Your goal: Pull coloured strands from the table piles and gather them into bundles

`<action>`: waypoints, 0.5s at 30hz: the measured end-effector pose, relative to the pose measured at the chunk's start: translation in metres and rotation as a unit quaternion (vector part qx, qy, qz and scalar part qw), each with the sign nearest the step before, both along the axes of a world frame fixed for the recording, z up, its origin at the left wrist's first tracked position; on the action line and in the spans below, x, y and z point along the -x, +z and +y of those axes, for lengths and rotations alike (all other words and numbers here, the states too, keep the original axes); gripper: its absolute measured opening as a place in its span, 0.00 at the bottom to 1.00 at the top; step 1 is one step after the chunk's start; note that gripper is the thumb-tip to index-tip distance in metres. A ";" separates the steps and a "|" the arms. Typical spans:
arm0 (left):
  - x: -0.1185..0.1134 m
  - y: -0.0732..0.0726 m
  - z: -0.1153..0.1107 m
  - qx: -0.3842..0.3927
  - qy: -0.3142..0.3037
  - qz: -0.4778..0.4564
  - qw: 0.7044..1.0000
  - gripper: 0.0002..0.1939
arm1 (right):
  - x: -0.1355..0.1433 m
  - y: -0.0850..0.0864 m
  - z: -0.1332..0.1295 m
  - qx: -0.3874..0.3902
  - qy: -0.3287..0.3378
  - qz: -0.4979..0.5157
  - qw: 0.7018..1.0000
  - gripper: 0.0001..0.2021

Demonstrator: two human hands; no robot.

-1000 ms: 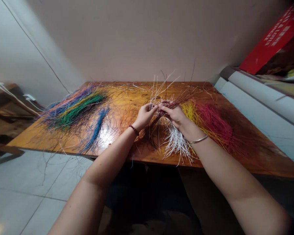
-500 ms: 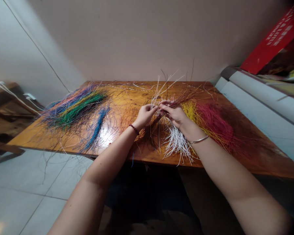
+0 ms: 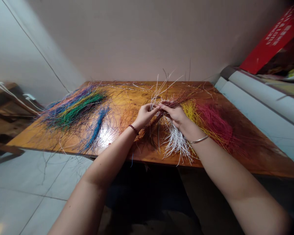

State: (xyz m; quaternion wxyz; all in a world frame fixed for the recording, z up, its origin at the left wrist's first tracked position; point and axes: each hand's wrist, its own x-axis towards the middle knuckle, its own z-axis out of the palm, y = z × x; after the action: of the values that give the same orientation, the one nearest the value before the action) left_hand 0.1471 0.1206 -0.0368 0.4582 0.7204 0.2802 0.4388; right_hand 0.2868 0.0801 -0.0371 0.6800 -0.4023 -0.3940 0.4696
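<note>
My left hand (image 3: 147, 115) is closed, its thumb and fingers pinched on thin white strands (image 3: 157, 89) that fan upward. Against its fingertips, my right hand (image 3: 174, 113) is closed on a bundle of dark reddish-brown strands (image 3: 186, 98), which slants from upper right to lower left beneath both hands. A bunch of white strands (image 3: 176, 142) hangs toward the table's front edge, just below my right hand. Yellow strands (image 3: 189, 111) and magenta strands (image 3: 217, 122) lie to the right. The exact grip between the fingertips is too small to tell.
On the wooden table (image 3: 127, 148), a blue bunch (image 3: 96, 130) lies left of my hands, with green strands (image 3: 80, 109) and other colours farther left. Loose strands run along the back edge. A red box (image 3: 271, 39) stands at upper right, above white rolls (image 3: 267, 94).
The upright white strands and dark strand tips have shifted slightly. Both hands remain almost in the same place, fingertips together.
</note>
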 end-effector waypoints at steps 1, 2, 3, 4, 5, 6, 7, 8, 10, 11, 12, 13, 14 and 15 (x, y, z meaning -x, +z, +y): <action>0.000 0.000 0.000 -0.003 0.000 -0.001 1.000 0.18 | 0.000 0.000 0.000 0.003 -0.001 0.002 1.000 0.17; 0.000 -0.001 0.001 -0.006 0.003 -0.007 1.000 0.17 | 0.000 0.000 0.000 0.006 -0.002 0.003 1.000 0.17; -0.001 -0.001 0.002 -0.010 0.009 -0.018 1.000 0.16 | 0.000 0.000 0.001 0.010 -0.003 0.003 1.000 0.17; -0.001 -0.001 0.002 -0.013 0.018 -0.029 0.999 0.15 | 0.000 0.001 0.001 0.013 -0.005 0.003 1.000 0.17; -0.001 -0.002 0.003 -0.015 0.030 -0.040 0.999 0.14 | 0.000 0.001 0.000 0.012 -0.007 0.004 1.000 0.17; -0.001 -0.002 0.004 -0.016 0.042 -0.047 0.998 0.14 | 0.000 0.001 0.000 0.009 -0.008 0.004 1.000 0.16; -0.001 -0.003 0.005 -0.018 0.056 -0.049 0.997 0.14 | 0.000 0.001 0.000 0.007 -0.008 0.004 1.000 0.16; -0.001 -0.004 0.005 -0.021 0.069 -0.045 0.996 0.14 | 0.001 0.002 0.000 0.006 -0.007 0.002 1.000 0.15; 0.000 -0.005 0.006 -0.031 0.086 -0.033 0.995 0.13 | 0.001 0.002 0.000 0.013 -0.004 -0.002 1.000 0.15; -0.001 -0.006 0.007 -0.037 0.090 -0.032 0.995 0.12 | 0.001 0.002 -0.001 0.017 -0.002 -0.003 1.000 0.15; -0.001 -0.007 0.007 -0.042 0.092 -0.033 0.994 0.12 | 0.001 0.002 -0.001 0.019 -0.001 -0.002 1.000 0.15; -0.001 -0.007 0.007 -0.045 0.095 -0.038 0.994 0.11 | 0.001 0.002 -0.001 0.020 0.000 0.000 1.000 0.15; -0.002 -0.007 0.007 -0.048 0.100 -0.045 0.993 0.11 | 0.001 0.002 -0.001 0.016 0.001 0.001 1.000 0.15; -0.002 -0.007 0.006 -0.051 0.104 -0.051 0.992 0.12 | 0.001 0.002 -0.001 0.010 0.001 0.001 1.000 0.15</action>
State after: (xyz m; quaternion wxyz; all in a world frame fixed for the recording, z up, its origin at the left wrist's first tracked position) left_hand 0.1488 0.1267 -0.0434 0.3867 0.6863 0.3069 0.5341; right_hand 0.2856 0.0790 -0.0353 0.6756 -0.4082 -0.3893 0.4747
